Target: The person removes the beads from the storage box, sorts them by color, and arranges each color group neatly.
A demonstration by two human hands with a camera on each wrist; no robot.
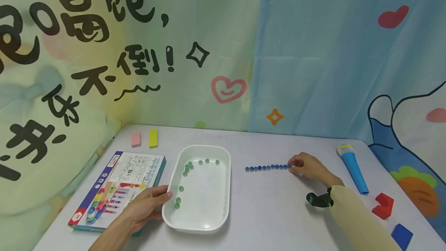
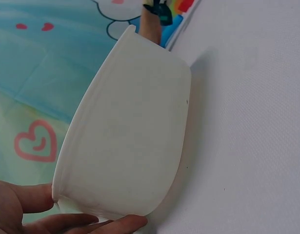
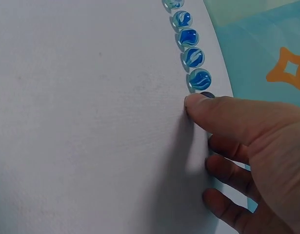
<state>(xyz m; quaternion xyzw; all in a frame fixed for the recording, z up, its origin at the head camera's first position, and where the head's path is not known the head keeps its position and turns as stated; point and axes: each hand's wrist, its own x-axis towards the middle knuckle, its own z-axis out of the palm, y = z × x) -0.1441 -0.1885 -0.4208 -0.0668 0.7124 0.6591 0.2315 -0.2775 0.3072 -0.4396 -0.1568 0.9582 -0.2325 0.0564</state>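
Overhead, our left hand (image 1: 144, 206) grips the white tray (image 1: 223, 189) at its near rim, green marbles (image 1: 189, 164) just past the fingertips. Our right hand (image 1: 310, 167) pinches the end of the blue marble row (image 1: 266, 167).

At the left wrist, fingers (image 2: 30, 197) curl round the tray's edge.

At the right wrist, the thumb (image 3: 228, 114) covers the last marble, the others lined up beyond it.

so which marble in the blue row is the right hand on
The marble at the row's right end, pinched by the right hand; the other blue marbles lie untouched to its left.
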